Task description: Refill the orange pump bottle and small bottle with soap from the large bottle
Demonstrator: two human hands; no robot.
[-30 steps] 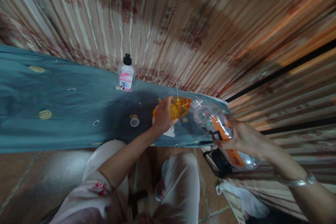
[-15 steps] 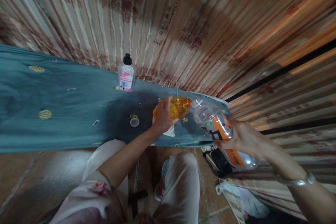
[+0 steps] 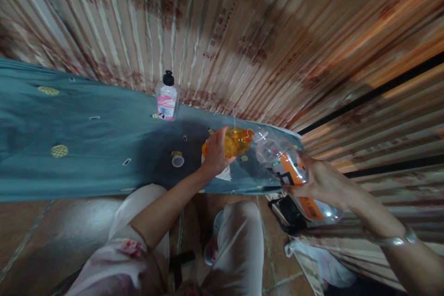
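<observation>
- At centre frame, a person's left hand (image 3: 214, 153) grips an amber bottle (image 3: 236, 144), its body lying low over the tabletop (image 3: 97, 148), its mouth pointing right.
- Right of centre, the right hand (image 3: 317, 182) is wrapped around a larger clear bottle (image 3: 270, 150), tilted with its neck up and to the left, its base toward the lower right.
- The two mouths meet, or nearly so; whether they touch cannot be told. A small slip by either hand could part them, and any liquid passing there would likely run onto the tabletop.
- The clear bottle's thin-looking wall might buckle under too hard a squeeze, jolting its neck out of line.
- Its base hangs out past the tabletop's near edge, apparently unsupported; a loosened right hand could let it drop toward the black bag (image 3: 291, 215) and floor (image 3: 86, 222) at lower right.
- A pale, round cap (image 3: 178, 161) lies loose left of the left hand, where a backward sweep of that wrist could knock it away.
- Upper left of centre, a pink-labelled bottle (image 3: 167, 101) stands upright, well apart from both hands and at little apparent risk.
</observation>
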